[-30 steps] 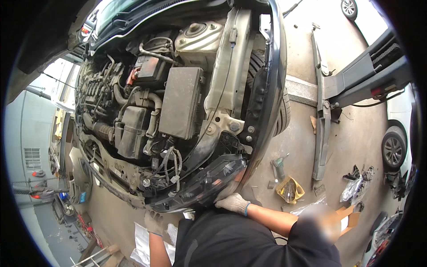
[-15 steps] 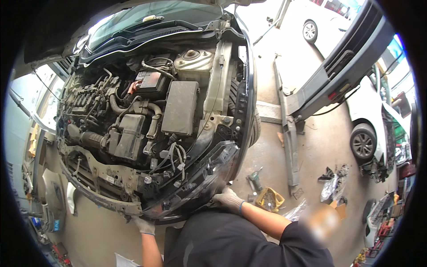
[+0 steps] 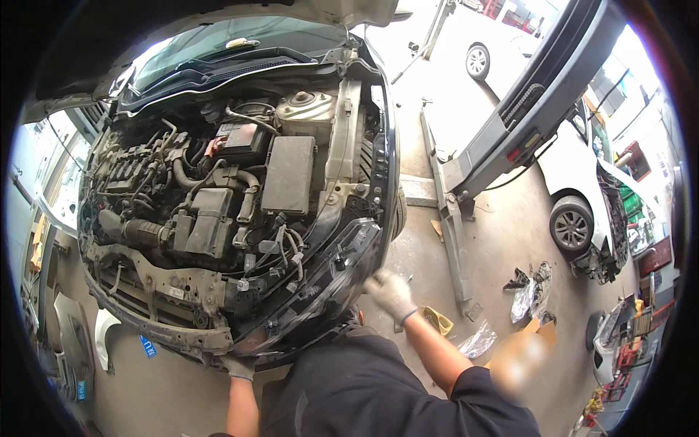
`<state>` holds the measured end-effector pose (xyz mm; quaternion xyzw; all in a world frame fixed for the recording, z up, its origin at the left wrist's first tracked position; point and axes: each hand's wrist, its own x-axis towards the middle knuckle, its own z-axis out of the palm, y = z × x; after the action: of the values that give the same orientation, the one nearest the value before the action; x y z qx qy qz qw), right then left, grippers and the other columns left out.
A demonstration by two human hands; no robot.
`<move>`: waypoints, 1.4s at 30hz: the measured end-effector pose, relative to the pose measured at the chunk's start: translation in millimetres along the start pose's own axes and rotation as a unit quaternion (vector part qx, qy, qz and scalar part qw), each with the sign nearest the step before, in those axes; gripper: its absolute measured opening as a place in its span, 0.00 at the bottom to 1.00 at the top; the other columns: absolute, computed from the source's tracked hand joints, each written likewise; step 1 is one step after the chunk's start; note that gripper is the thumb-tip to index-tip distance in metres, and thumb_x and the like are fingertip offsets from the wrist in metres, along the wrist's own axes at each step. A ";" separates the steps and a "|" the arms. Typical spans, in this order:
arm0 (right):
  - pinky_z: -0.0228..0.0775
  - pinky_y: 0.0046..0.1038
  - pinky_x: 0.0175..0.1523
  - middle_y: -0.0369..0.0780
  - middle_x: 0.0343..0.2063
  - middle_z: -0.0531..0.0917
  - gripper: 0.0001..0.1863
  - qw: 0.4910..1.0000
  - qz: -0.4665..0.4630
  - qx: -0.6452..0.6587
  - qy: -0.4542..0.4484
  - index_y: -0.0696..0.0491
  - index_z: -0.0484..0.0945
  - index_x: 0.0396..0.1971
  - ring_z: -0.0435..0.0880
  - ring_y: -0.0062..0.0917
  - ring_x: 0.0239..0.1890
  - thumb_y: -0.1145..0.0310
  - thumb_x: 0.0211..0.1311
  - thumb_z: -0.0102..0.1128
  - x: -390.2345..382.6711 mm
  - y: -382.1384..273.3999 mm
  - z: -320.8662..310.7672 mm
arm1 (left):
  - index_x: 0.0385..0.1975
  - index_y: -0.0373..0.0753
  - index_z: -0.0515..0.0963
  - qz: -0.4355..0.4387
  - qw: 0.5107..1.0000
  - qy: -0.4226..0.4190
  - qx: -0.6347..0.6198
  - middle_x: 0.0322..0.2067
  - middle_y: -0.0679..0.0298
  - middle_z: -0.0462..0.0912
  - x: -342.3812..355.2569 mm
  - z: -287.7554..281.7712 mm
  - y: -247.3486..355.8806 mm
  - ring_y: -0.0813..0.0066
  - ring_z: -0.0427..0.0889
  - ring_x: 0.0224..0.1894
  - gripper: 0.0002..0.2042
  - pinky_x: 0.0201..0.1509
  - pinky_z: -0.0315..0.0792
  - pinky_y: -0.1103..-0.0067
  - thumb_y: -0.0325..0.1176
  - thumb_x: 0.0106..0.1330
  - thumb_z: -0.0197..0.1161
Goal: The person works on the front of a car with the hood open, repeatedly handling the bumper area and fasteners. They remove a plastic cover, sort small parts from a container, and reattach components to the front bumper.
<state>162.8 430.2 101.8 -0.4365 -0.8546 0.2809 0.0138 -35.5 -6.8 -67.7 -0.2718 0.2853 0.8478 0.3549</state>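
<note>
A car's engine bay lies before me with the front bumper off. At its near right corner sits a dark headlight (image 3: pixel 354 251) with a clear lens, its lower part smeared. My left hand (image 3: pixel 237 367), in a pale work glove, reaches up under the headlight's inner lower end; its fingers are hidden there. My right hand (image 3: pixel 391 293), gloved too, is beside the outer edge of the headlight, with fingers loosely bent and apart and nothing visible in them. Loose wiring connectors (image 3: pixel 280 251) hang behind the headlight.
A grey lift post (image 3: pixel 502 138) with a floor arm (image 3: pixel 453 247) stands to the right. On the floor are a yellow tray (image 3: pixel 435 320), clear plastic wrap (image 3: pixel 478 339) and a cardboard box (image 3: pixel 545 336). A white car (image 3: pixel 582 189) is farther right; removed panels (image 3: pixel 70 335) lean at left.
My right hand has come off the headlight's lower outer edge and moved up and outward. My left hand has gone farther under the front end. The view has shifted slightly right.
</note>
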 end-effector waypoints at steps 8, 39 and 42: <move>0.76 0.48 0.52 0.55 0.39 0.85 0.18 0.982 -0.136 -0.027 0.129 0.57 0.79 0.46 0.86 0.50 0.44 0.60 0.62 0.57 130.8 -63.3 -77.4 | 0.71 0.42 0.65 0.023 0.997 -0.071 0.023 0.71 0.52 0.64 2.1 5.4 -5.0 0.46 0.63 0.72 0.40 0.75 0.59 0.51 0.68 0.71 0.37; 0.77 0.41 0.51 0.51 0.35 0.88 0.15 0.984 -0.129 -0.017 0.121 0.54 0.87 0.40 0.88 0.45 0.42 0.65 0.58 0.58 128.5 -82.7 -68.3 | 0.71 0.43 0.66 0.119 0.989 0.058 -0.059 0.67 0.56 0.72 -40.8 -26.3 -24.3 0.52 0.72 0.66 0.36 0.70 0.68 0.56 0.64 0.76 0.36; 0.77 0.38 0.48 0.52 0.31 0.88 0.15 0.987 -0.134 -0.002 0.091 0.56 0.87 0.39 0.89 0.41 0.38 0.65 0.58 0.58 122.2 -89.7 -72.5 | 0.68 0.43 0.69 0.143 0.986 0.057 -0.068 0.65 0.58 0.76 -51.6 -31.8 -28.2 0.55 0.75 0.65 0.32 0.69 0.70 0.58 0.61 0.77 0.40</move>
<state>40.4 514.9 179.9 -0.3419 -0.9011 0.2340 0.1278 25.0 -34.9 -63.6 -0.2995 0.2827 0.8904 0.1937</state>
